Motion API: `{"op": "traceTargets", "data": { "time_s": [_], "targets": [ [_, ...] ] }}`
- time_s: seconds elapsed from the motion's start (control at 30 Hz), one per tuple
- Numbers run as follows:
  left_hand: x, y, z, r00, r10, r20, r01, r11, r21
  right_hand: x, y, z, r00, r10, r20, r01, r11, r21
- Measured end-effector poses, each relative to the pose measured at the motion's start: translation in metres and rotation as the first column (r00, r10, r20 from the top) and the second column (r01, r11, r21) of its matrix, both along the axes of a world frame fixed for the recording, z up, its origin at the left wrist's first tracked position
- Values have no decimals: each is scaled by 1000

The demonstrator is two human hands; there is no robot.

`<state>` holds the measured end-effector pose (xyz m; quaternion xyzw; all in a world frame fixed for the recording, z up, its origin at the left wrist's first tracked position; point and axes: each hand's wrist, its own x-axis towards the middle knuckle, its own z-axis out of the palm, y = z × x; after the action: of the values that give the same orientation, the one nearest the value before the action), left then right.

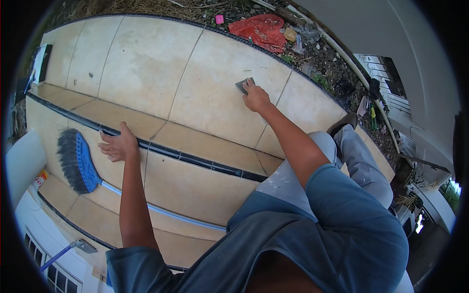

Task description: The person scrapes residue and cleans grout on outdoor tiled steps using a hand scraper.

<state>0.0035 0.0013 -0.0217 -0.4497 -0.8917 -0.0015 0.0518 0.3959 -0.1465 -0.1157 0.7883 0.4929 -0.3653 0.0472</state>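
Note:
My right hand [257, 97] is closed around a small, flat, dark grey scraper [244, 85]. The scraper lies against a large beige tile [215, 73]; most of it is covered by my fingers. My left hand [122, 144] rests at the dark edging strip [190, 160] of a tiled step, fingers apart and holding nothing. To its left is a broom [87, 163] with a blue head and grey bristles, its pale blue pole [161, 210] running under my left forearm toward my body.
Beyond the tiles lies rubble with a red plastic bag [261, 30], a pink scrap [219, 19] and a long pipe [344, 56]. A tool with a purple handle [56, 259] stands at lower left. More tiled steps [93, 215] drop away below. My shod foot [343, 124] is on the right.

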Motion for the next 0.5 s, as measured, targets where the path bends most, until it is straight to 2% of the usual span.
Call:
{"op": "traceTargets", "data": {
  "time_s": [0.1,0.2,0.23,0.27,0.3,0.33,0.43,0.5],
  "targets": [
    [1,-7,6,999,-12,40,13,1000,-24,18,36,-5,1000,-21,-11,21,999,43],
    [3,2,7,997,-26,71,27,1000,-3,37,55,-12,998,61,1,-61,997,42],
    [2,-2,8,997,-27,75,28,1000,-11,50,53,-18,985,174,-25,-163,958,234],
    [2,-1,7,997,-28,72,29,999,-13,65,45,-21,942,-128,-310,185,969,162],
    [3,-1,7,997,-22,68,23,1000,-14,68,47,18,740,-404,-538,479,878,-1],
    [3,-1,8,998,-12,65,13,1000,-17,70,45,45,415,-616,-669,674,703,-229],
    [7,-2,13,996,-12,87,14,1000,-22,92,14,56,78,-710,-699,840,425,-338],
    [4,-2,7,996,-18,84,18,1000,2,92,-13,25,241,-816,-525,808,469,-358]
  ]
}}
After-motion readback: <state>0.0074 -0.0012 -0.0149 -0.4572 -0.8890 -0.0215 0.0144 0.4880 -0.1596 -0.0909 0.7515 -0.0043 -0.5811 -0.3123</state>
